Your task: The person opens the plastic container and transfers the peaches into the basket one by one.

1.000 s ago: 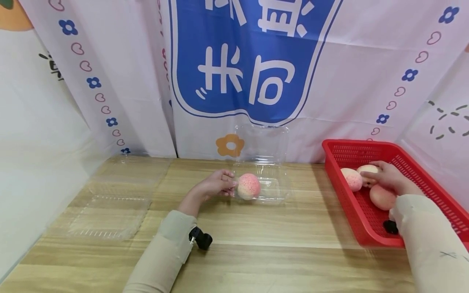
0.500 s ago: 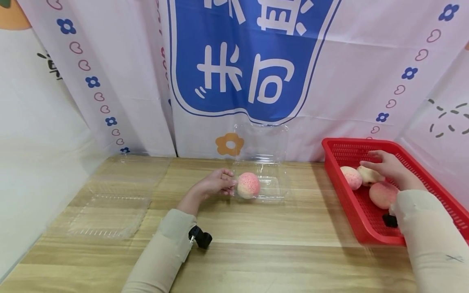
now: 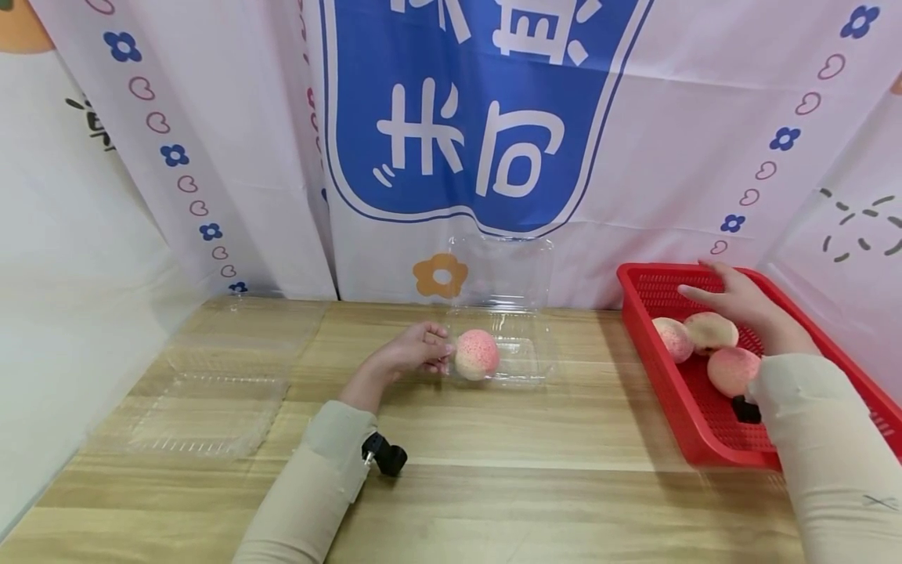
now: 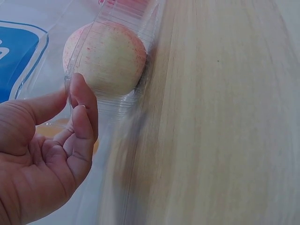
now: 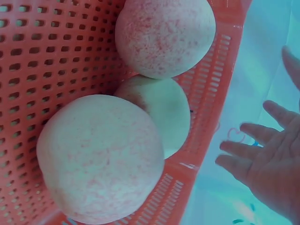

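My left hand (image 3: 412,350) pinches the left rim of a clear plastic clamshell box (image 3: 521,359), thumb against forefinger in the left wrist view. A pink-speckled peach (image 3: 477,355) sits in the left part of that box, whose lid stands up against the backdrop. My right hand (image 3: 750,301) hovers over the red basket (image 3: 658,407) with fingers spread and holds nothing. Below it in the basket lie a pale yellowish peach (image 3: 712,332), a speckled peach (image 3: 672,339) and a pinker peach (image 3: 734,371). All three also appear in the right wrist view, close together.
Another clear clamshell box (image 3: 204,411) lies opened out on the left of the wooden table (image 3: 493,501). A printed cloth backdrop (image 3: 599,258) hangs along the table's back edge. Black wrist cameras (image 3: 386,454) stick out from both sleeves.
My right hand has let go of the pale peach in the basket and moved up and back from it, fingers spreading. The left hand and its box have stayed in place.
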The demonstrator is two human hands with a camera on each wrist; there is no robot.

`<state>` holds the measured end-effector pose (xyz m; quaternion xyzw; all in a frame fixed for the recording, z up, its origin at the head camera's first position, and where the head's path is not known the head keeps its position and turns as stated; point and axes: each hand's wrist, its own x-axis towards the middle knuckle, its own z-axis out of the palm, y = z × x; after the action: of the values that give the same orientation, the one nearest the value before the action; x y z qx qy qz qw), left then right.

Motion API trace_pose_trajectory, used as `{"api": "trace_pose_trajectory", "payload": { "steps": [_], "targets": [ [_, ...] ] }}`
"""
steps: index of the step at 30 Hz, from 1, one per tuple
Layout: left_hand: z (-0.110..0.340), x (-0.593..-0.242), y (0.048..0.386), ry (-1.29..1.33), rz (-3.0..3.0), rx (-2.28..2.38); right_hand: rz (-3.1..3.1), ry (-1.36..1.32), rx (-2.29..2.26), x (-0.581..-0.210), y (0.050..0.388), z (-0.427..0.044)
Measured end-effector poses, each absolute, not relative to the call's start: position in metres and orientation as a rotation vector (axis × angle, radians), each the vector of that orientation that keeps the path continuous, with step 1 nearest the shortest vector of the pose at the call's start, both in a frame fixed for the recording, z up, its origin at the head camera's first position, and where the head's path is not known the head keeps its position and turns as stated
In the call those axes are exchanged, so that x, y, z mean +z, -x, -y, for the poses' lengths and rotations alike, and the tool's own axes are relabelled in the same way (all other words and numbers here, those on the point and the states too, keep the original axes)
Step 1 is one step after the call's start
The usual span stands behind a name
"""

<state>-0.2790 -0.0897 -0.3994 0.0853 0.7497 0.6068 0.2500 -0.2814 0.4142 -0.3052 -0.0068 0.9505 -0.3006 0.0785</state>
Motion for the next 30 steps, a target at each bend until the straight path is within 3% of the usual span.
{"api": "trace_pose_trajectory", "payload": {
  "steps": [30],
  "targets": [
    [0.091, -0.402, 0.282, -0.240, -2.038, 1.654, -3.194, 0.325, -0.385, -0.273, 0.272, -0.308]
  ]
}}
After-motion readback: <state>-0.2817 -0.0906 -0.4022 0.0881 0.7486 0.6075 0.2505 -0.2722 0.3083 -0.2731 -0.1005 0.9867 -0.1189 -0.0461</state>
